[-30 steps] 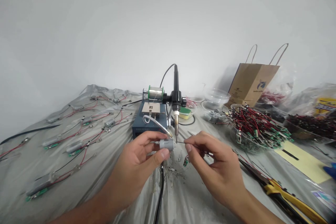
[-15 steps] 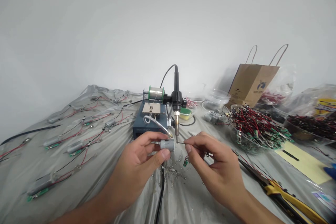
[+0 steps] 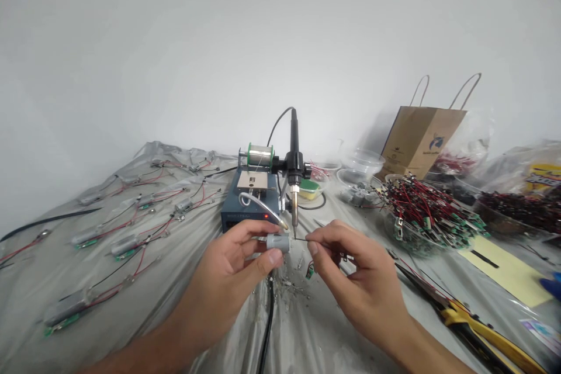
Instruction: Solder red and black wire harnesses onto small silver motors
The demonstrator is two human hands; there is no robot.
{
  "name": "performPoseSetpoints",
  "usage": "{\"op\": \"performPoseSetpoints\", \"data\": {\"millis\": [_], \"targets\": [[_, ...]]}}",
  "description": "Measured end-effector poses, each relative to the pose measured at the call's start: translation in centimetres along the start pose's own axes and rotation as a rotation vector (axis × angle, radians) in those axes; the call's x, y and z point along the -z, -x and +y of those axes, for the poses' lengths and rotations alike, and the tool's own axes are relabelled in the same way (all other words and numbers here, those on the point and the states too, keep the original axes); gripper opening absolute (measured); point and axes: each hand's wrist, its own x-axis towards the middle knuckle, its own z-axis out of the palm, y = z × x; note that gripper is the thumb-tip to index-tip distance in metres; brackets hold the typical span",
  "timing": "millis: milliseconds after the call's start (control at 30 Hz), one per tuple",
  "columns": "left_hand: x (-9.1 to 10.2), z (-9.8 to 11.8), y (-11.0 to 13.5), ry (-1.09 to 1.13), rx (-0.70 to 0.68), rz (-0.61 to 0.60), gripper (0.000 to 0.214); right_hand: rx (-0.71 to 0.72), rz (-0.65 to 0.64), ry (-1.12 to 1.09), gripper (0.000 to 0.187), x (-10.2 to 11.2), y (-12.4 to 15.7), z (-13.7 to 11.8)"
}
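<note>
My left hand (image 3: 228, 280) pinches a small grey cylindrical motor (image 3: 279, 242) between thumb and fingers. My right hand (image 3: 355, 274) pinches a thin black wire (image 3: 301, 239) whose end meets the motor's right end. Both are held just under the tip of a black soldering iron (image 3: 294, 187), which stands upright in a clamp on a blue soldering station (image 3: 245, 210). A metal solder feed tube (image 3: 263, 208) curves from the station toward the same spot. A small green board (image 3: 310, 272) hangs below my right fingers.
A solder spool (image 3: 260, 155) tops the station. Wired motors (image 3: 127, 242) lie spread on the plastic sheet at left. At right sit a bowl of red-black wire assemblies (image 3: 427, 213), clear bowls (image 3: 362, 160), a brown paper bag (image 3: 421, 137) and yellow-handled pliers (image 3: 486, 333).
My hands barely move; the right fingers shift slightly left toward the motor. A small red light now shows on the station's front.
</note>
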Motion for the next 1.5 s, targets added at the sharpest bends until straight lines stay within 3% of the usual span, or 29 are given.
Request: {"op": "performPoseSetpoints", "data": {"millis": [567,867,1167,1267,1367,1500], "targets": [[0.4,-0.4,0.0,0.044,0.077,-0.029,0.023,-0.005,-0.022,0.001,0.015,-0.2,0.0,-0.1],[0.5,-0.2,0.5,-0.046,-0.014,-0.053,0.017,0.22,-0.059,0.055,0.018,0.3,0.9,0.4],[0.3,0.1,0.9,-0.084,0.013,0.002,0.02,0.2,-0.035,0.094,0.012,0.6,0.3,0.1],[0.9,-0.6,1.0,-0.114,0.011,0.02,0.028,0.079,-0.136,0.092,0.012,2.2,-0.7,-1.6],[1.3,-1.8,1.1,-0.103,0.064,-0.05,0.026,-0.183,-0.374,0.074,0.013,4.5,-1.4,-4.0],[0.6,-3.3,1.6,0.144,0.228,-0.196,0.037,-0.523,-0.502,-0.066,0.01,6.0,-0.9,-5.7]]}}
